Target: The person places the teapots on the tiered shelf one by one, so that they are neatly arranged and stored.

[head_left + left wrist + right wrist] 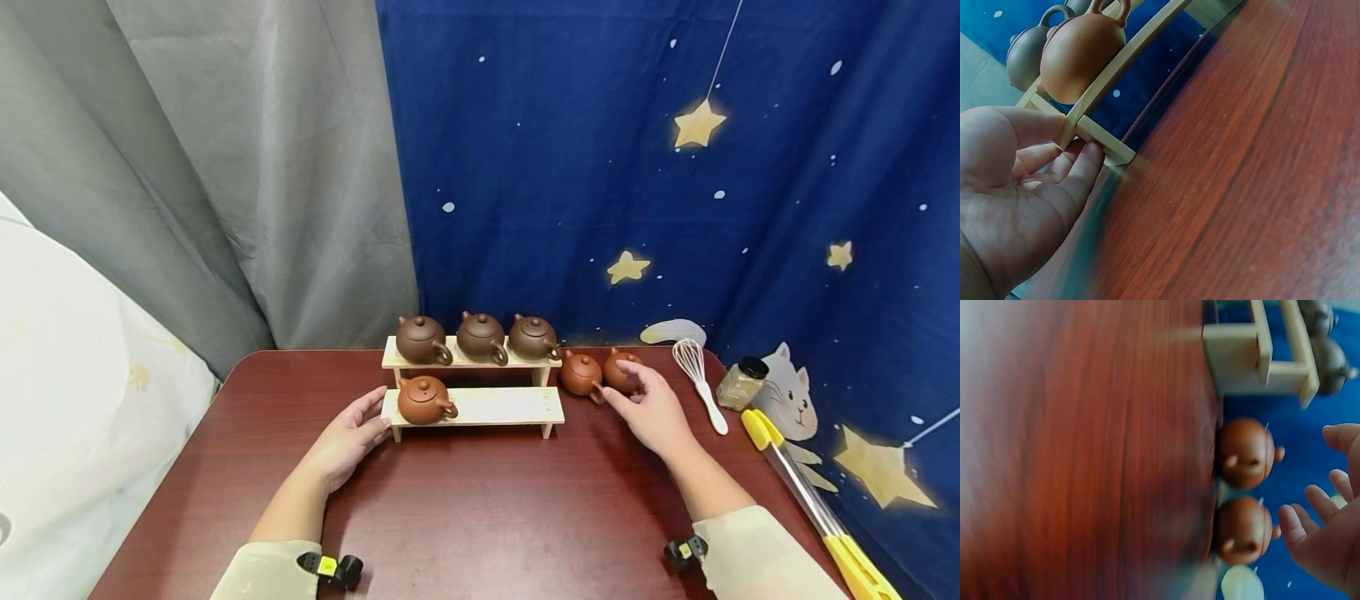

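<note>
My left hand (347, 440) grips the left end of a two-tier wooden stand (502, 407); in the left wrist view the thumb lies at the board's end, the fingers by its leg. On the lower tier, near that hand, sits a reddish-brown teapot (424, 401). Right of the stand, two more reddish-brown teapots, one nearer the stand (581, 374) and one farther right (619, 372), stand on the table. My right hand (654, 414) hovers over the farther one with fingers spread, holding nothing. The right wrist view shows the hand (1330, 528) apart from both teapots.
Three dark brown teapots, left (420, 339), middle (480, 335) and right (532, 336), line the upper tier. To the right lie a whisk (705, 392), a black-lidded jar (742, 384) and yellow-tipped tongs (806, 483). A blue curtain (555, 167) hangs behind the table (487, 517).
</note>
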Action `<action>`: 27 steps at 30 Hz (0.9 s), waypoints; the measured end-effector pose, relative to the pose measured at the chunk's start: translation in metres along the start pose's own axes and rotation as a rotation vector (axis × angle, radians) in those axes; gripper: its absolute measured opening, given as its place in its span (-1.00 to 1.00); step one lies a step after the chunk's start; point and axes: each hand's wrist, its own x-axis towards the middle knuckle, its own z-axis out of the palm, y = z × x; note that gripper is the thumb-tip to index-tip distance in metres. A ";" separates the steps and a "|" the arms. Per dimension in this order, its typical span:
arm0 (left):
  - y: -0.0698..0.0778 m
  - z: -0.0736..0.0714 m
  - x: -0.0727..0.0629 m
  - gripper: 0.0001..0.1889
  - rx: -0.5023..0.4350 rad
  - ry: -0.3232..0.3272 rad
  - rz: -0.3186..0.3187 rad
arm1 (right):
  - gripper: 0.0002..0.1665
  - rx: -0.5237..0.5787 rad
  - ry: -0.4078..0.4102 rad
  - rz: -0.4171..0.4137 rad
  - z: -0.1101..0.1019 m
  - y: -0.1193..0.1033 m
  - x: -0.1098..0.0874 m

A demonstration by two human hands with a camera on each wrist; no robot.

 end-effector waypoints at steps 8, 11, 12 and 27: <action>0.001 -0.001 0.001 -0.23 -0.002 -0.010 0.015 | -0.19 -0.120 0.001 0.047 -0.013 0.023 0.023; 0.001 -0.001 0.001 -0.24 0.004 -0.007 0.011 | -0.14 -0.118 -0.012 0.072 -0.014 0.029 0.031; 0.001 -0.001 0.001 -0.24 0.007 -0.007 0.009 | -0.13 -0.115 -0.016 0.080 -0.015 0.031 0.034; 0.000 -0.001 0.000 -0.23 0.004 -0.001 0.001 | 0.01 -0.006 -0.085 0.204 -0.004 0.058 0.064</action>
